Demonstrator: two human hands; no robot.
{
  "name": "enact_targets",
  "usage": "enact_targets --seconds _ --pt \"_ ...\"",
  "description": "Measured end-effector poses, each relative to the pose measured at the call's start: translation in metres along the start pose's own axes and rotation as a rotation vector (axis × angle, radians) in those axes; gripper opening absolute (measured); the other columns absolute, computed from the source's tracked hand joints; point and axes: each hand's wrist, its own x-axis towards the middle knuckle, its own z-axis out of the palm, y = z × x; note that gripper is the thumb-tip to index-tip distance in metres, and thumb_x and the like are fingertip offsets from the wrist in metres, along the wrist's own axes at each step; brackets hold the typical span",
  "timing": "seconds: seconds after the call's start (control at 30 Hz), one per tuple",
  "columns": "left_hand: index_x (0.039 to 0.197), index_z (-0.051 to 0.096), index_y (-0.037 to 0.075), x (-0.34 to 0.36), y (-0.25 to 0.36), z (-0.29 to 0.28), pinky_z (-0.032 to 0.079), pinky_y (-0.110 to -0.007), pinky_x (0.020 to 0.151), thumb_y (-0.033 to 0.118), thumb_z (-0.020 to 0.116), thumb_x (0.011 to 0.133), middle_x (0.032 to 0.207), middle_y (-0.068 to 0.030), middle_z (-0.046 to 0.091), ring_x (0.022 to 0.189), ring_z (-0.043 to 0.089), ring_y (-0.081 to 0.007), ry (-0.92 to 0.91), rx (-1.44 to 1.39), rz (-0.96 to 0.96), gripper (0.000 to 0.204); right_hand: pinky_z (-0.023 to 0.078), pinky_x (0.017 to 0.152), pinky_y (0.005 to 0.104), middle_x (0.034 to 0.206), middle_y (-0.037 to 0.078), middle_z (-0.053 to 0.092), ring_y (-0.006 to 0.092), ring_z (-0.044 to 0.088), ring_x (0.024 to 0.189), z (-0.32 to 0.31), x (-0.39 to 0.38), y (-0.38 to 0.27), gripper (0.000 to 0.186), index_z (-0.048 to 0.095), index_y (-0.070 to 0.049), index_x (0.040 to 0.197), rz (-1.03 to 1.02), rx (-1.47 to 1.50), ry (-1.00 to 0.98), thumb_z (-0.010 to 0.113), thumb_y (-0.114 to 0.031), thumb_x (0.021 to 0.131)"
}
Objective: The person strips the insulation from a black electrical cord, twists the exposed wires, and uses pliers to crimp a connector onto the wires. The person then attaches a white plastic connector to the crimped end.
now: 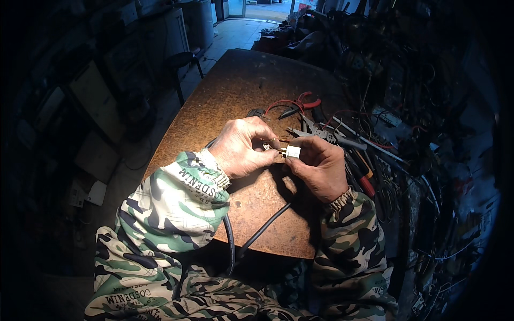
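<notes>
- Connector [293, 152]: small white block, brass-coloured prongs on its left side, up off the desk [195, 115], between the two hands, around mid-frame.
- Right hand [323, 165]: thumb and fingers grasping the connector, thumb on near side; prongs point at the left hand.
- Left hand [241, 145]: thumb and index drawn together in a pinch right by the prongs; can't tell what's between them, too small. Small pale metal bit [266, 146] shows in the crook of these fingers.
- Cable [267, 225]: black, thick; one stretch runs from under the hands over the near edge of desk, another [230, 241] comes out by the left sleeve and hangs down beside it.
- Beyond hands, on desk: red-handled pliers [310, 101], red wire [281, 102] close by.
- Grey pliers [321, 132]: just past the right hand, jaws toward the left.
- Screwdriver [365, 184]: red and black handle, right of the right hand, among dark clutter.
- White rod [369, 143]: slanting, right side, over the tools.
- Stool [181, 60]: dark, on floor left of desk's far end.
- Both sleeves [184, 200] camouflage.
</notes>
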Motion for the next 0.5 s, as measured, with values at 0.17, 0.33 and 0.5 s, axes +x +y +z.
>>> enact_targets --seconds 0.17,0.33,0.5 --pt "0.089 0.077 0.003 0.000 0.004 -0.003 0.045 -0.020 0.061 0.004 0.081 0.079 0.092 -0.0009 0.066 0.070 0.057 -0.0038 0.003 -0.019 -0.066 0.012 0.056 0.073 0.0249 0.094 0.009 0.073 0.0114 0.070 0.084 -0.005 0.002 -0.008 0.025 0.065 0.006 0.112 0.081 -0.097 0.035 0.072 0.000 0.088" --pt "0.090 0.077 0.002 0.001 0.005 -0.004 0.045 -0.020 0.061 0.003 0.080 0.079 0.092 -0.0009 0.065 0.070 0.056 -0.0035 -0.003 -0.041 -0.097 0.011 0.057 0.070 0.0296 0.093 0.014 0.073 0.0170 0.071 0.079 -0.009 0.002 0.001 0.023 0.070 0.006 0.104 0.006 -0.382 0.113 0.074 -0.006 0.084" --pt "0.091 0.077 0.002 0.000 0.009 -0.004 0.045 -0.020 0.061 0.003 0.080 0.080 0.092 -0.0012 0.065 0.070 0.056 -0.0033 -0.006 -0.061 -0.100 0.011 0.057 0.070 0.0329 0.099 0.017 0.068 0.0223 0.070 0.079 -0.007 0.000 -0.011 0.033 0.071 0.005 0.111 -0.118 -0.678 0.119 0.077 -0.009 0.082"
